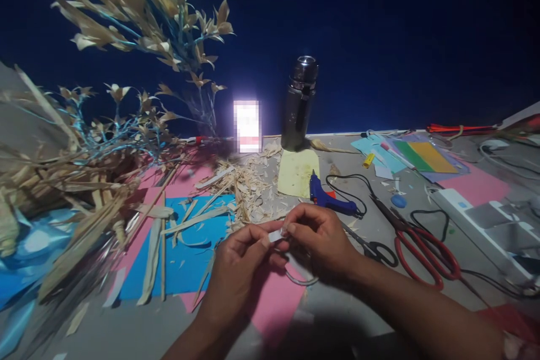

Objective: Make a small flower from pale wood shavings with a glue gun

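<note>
Between both hands is a small white strip [275, 235], perhaps paper or tape; its exact kind is hard to make out. My left hand [244, 253] pinches its near end between thumb and finger. The fingers of my right hand [318, 236] close on its other end, where something small and pale is mostly hidden. Below the hands a grey loop of cord or wire [301, 282] shows over a pink sheet [278, 304]. Just beyond my right hand lies a blue glue gun [331, 199], partly on a yellow sheet [297, 171].
Red-handled scissors [426, 253], black-handled scissors [379, 252] and a white power strip [485, 236] lie to the right. A dark flask [298, 107] stands at the back. Dried husks [97, 208], a blue sheet [189, 264] and husk flowers on blue stems [169, 22] fill the left.
</note>
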Tool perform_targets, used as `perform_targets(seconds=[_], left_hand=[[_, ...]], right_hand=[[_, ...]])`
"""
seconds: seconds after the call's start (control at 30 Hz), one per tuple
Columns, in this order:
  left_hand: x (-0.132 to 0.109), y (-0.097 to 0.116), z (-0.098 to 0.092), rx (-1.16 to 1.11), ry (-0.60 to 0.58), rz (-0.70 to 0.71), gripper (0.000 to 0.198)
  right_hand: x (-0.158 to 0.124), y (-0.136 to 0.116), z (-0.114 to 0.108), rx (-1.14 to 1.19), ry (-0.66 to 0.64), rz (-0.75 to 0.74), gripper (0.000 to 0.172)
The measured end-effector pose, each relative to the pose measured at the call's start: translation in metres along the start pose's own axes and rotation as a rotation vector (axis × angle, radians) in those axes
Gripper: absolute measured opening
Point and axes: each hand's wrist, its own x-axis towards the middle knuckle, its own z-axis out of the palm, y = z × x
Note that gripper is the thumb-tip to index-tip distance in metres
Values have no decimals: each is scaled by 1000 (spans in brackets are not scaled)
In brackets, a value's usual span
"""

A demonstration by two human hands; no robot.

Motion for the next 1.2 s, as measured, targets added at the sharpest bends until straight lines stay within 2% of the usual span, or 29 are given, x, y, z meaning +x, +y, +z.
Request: perform_targets(seconds=[0.13, 0.27, 0.47, 0.73, 0.9, 0.97, 1.07, 1.13, 1.2], left_hand=[[2, -2, -3, 6, 12, 24, 23], [4, -4, -6, 17, 41, 67, 22], [3, -4, -11, 79, 32, 110, 19], [-4, 3, -11, 196, 121, 277, 24], [-6, 6, -8, 171, 118, 317, 24], [-6, 6, -7, 192, 104, 306, 24], [-5, 6, -5, 284, 65, 292, 23], [-6, 7, -3, 355, 43, 310, 23], [-6, 8, -1, 401, 30, 329, 24]], right_hand=[[0, 0, -1, 13, -20, 11, 10], [2, -3, -1, -89, 3, -83, 10], [1, 1, -3, -110, -62, -193, 15], [0, -3, -1, 75, -78, -57, 14], [7, -5, -7, 190, 45, 77, 21], [8, -4, -9, 259, 1, 134, 32], [6, -2, -9, 329, -151, 208, 49], [3, -3, -8, 295, -221, 220, 52], [1, -6, -7, 192, -235, 199, 46]])
